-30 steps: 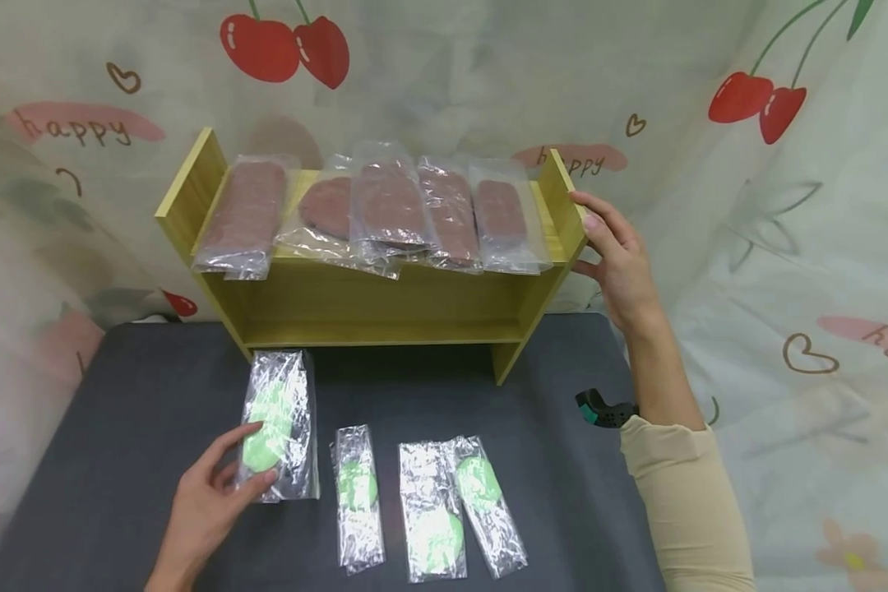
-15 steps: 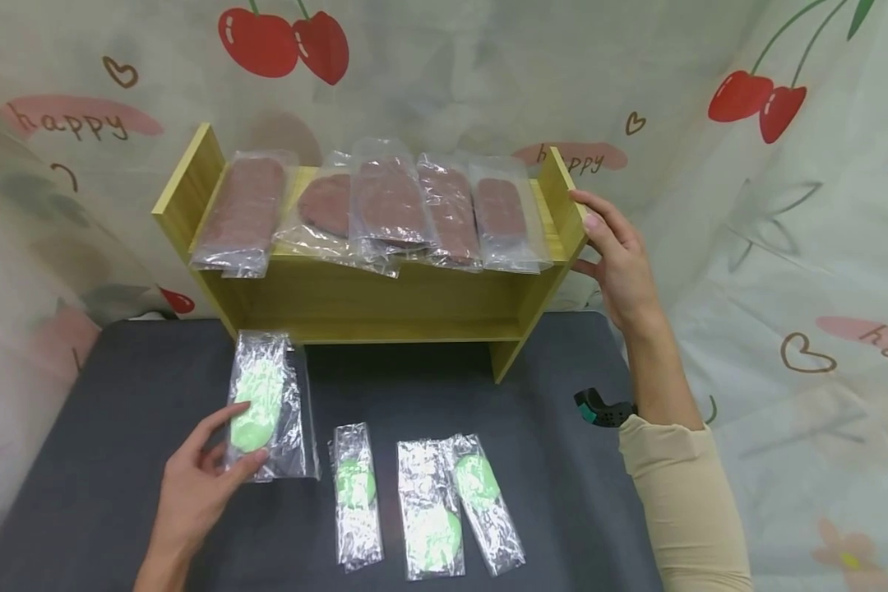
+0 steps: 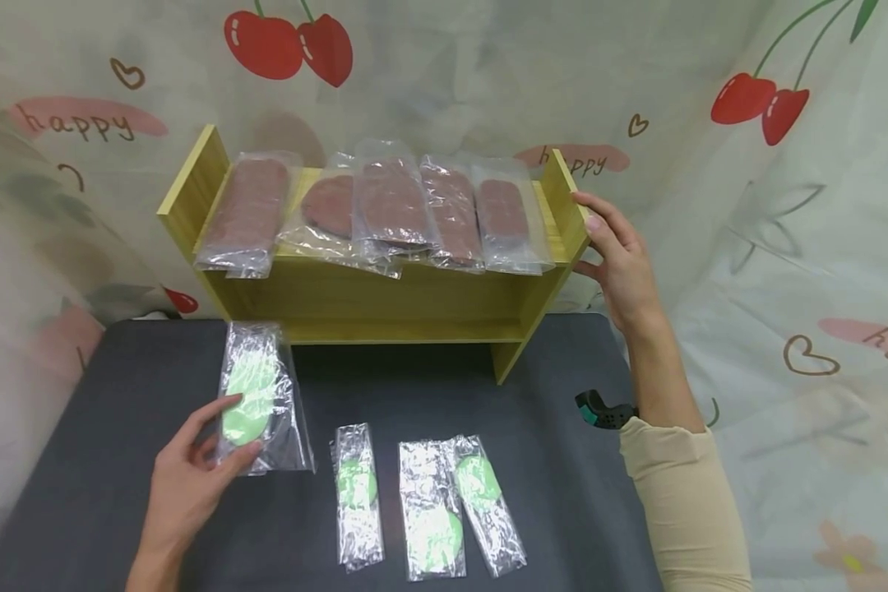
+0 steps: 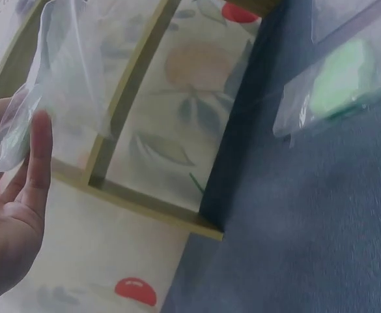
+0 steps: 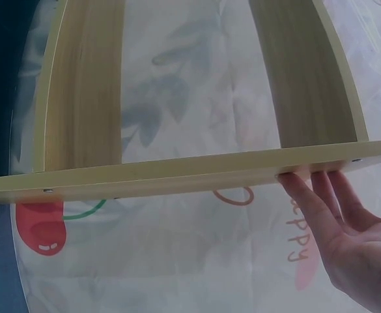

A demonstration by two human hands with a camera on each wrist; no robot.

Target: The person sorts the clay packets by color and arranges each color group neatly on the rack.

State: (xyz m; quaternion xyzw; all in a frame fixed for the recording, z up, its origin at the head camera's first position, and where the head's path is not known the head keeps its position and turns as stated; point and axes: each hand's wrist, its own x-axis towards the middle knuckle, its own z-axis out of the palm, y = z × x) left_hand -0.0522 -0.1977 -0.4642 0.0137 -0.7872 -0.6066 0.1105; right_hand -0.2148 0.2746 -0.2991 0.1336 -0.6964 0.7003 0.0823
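Crinkly clear plastic around a flat green oval: packet [image 3: 255, 395], pinched at its near end between thumb and curled fingers of left hand [image 3: 185, 477], lifted just off the dark mat [image 3: 118, 395] and tilted toward the shelf [image 3: 385, 304]. Seen from the left wrist as a glossy, wrinkled film [image 4: 60, 72] against the fingertips, shelf legs behind.

Flat against the shelf's right side panel: right hand [image 3: 617, 263], fingers straight, thumb below the panel edge, gripping nothing. From the right wrist, fingertips [image 5: 307, 189] touching the pale edge of the board [image 5: 177, 173], smooth wood-grain laminate, thin and straight.

Yellow-green laminate shelf, boxy, one open compartment under a top board with raised ends. Lying across the top board, five clear packets [image 3: 385, 210] of reddish-brown flat pieces, some rounded, some oblong, overlapping and hanging a little over the front edge.

Left on the mat, near the front: three more green-oval packets [image 3: 429, 510], long and narrow, shiny and creased; one alone, two overlapping at a slant. Mat itself matte, dark grey, felt-like.

Beige sleeve [image 3: 681, 493] on the right forearm, a black and teal strap [image 3: 603, 409] at its cuff. Behind, a thin wrinkled curtain [image 3: 784, 205] printed with red cherries, hearts and "happy".
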